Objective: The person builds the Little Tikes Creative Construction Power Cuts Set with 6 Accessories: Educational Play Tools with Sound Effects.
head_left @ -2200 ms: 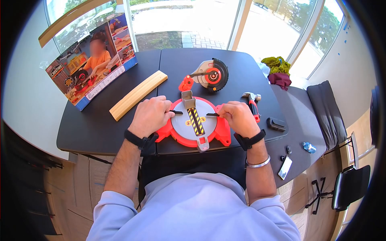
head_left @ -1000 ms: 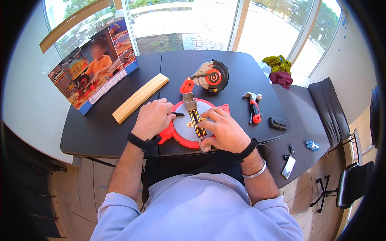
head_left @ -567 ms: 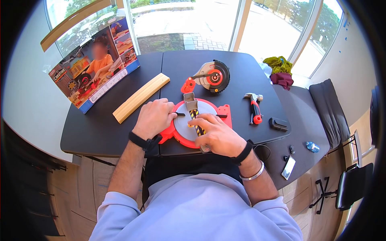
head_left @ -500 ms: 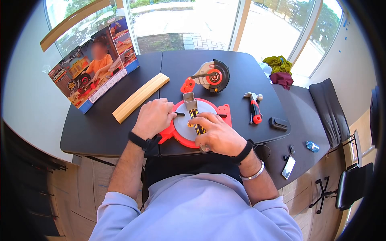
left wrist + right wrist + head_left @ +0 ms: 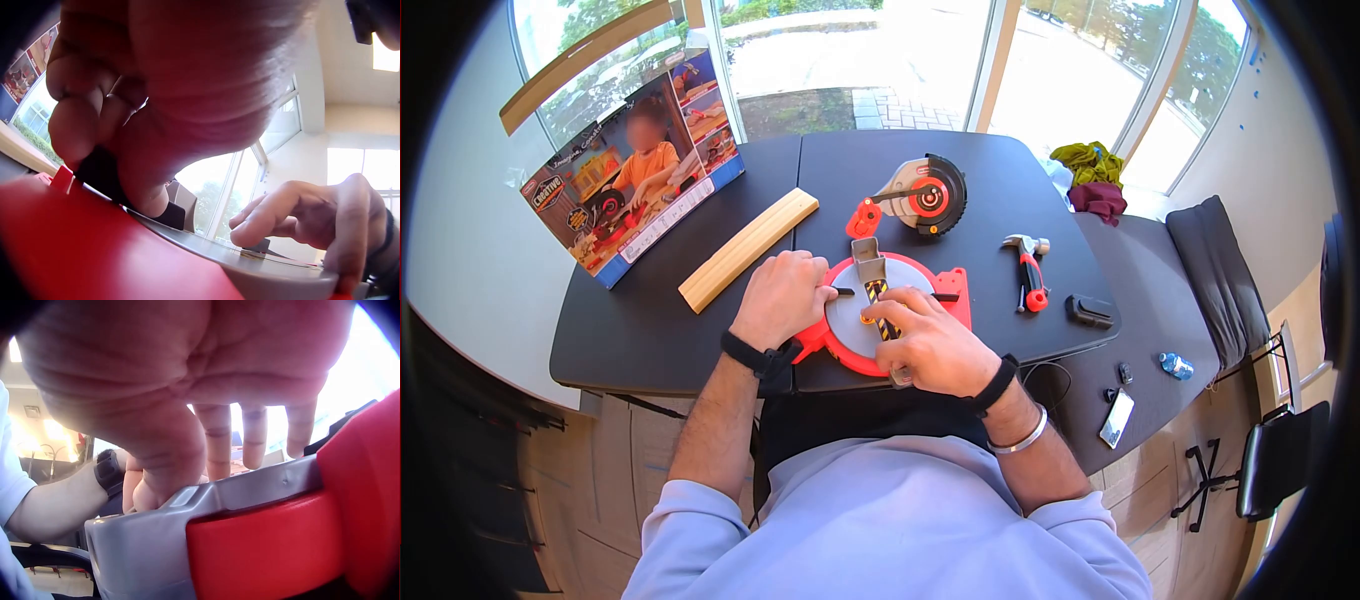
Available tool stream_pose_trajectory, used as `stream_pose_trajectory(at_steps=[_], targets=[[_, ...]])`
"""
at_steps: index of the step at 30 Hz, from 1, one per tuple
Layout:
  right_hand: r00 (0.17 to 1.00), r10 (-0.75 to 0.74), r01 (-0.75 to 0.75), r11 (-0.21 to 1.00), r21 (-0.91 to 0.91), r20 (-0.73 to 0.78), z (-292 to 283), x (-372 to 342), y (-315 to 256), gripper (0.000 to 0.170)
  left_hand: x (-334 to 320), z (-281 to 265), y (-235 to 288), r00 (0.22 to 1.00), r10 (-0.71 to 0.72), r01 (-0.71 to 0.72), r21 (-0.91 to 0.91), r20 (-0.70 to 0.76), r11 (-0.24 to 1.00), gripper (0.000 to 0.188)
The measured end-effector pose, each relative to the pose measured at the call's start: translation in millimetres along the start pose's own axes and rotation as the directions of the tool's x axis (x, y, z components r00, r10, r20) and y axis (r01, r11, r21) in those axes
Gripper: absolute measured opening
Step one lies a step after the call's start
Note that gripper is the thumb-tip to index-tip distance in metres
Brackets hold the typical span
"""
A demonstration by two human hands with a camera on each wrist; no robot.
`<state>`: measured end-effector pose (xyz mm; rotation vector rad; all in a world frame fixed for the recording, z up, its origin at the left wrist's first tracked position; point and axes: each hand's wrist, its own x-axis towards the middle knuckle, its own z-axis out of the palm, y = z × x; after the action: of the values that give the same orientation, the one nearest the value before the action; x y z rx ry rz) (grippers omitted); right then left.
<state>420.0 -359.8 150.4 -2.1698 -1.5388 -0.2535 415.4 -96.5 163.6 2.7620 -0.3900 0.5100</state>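
A red toy saw base (image 5: 808,343) with a round grey disc (image 5: 847,328) lies at the table's front edge. My left hand (image 5: 778,300) pinches the black piece (image 5: 845,292) on its left; thumb and finger close round that piece (image 5: 100,175) in the left wrist view. Over the yellow-and-black strip (image 5: 887,329) is my right hand (image 5: 940,350), fingertips spread and bent onto the disc area. Its thumb lies by the grey front part (image 5: 144,550); whether it presses is unclear. Another black piece (image 5: 946,297) shows beyond the right fingers. A grey bracket (image 5: 868,264) stands at the disc's back.
Behind the base is a toy saw blade unit (image 5: 930,197) with a red arm. A wooden board (image 5: 748,250) and a picture box (image 5: 635,170) stand at left. A hammer (image 5: 1029,275) and black case (image 5: 1090,311) lie right. A phone (image 5: 1116,418) and bottle (image 5: 1176,366) are farther right.
My right hand has let go of the right black piece and moved left over the striped strip, where its fingers shifted slightly. My left hand has kept its pinch.
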Motion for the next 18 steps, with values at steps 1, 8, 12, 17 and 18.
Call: stream_pose_trajectory(at_steps=[1, 8, 12, 17, 18], targets=[[1.0, 0.0, 0.0, 1.0, 0.0, 0.0, 0.4, -0.1, 0.2, 0.025, 0.2, -0.1, 0.0, 1.0, -0.007, 0.007, -0.008, -0.003, 1.0, 0.032], [1.0, 0.005, -0.005, 1.0, -0.009, 0.017, -5.6, 3.6, 1.1, 0.025, 7.3, -11.1, 5.1, 0.985, -0.074, 0.066, 0.058, 0.155, 0.996, 0.027], [1.0, 0.017, -0.017, 0.999, -0.033, 0.003, -6.1, 6.5, -2.0, 0.023, 6.0, -4.2, 1.5, 0.995, -0.034, 0.032, 0.023, 0.098, 0.999, 0.027], [0.999, 0.033, -0.033, 0.999, -0.011, 0.011, -9.6, 4.3, 0.1, 0.016, 5.2, -14.9, -11.7, 0.996, 0.06, -0.053, -0.106, 0.071, 0.993, 0.033], [0.999, 0.033, -0.033, 0.999, -0.012, 0.01, -10.7, 3.7, -0.1, 0.016, 6.6, -28.1, -8.7, 0.98, 0.029, -0.005, -0.124, 0.195, 0.992, 0.035]])
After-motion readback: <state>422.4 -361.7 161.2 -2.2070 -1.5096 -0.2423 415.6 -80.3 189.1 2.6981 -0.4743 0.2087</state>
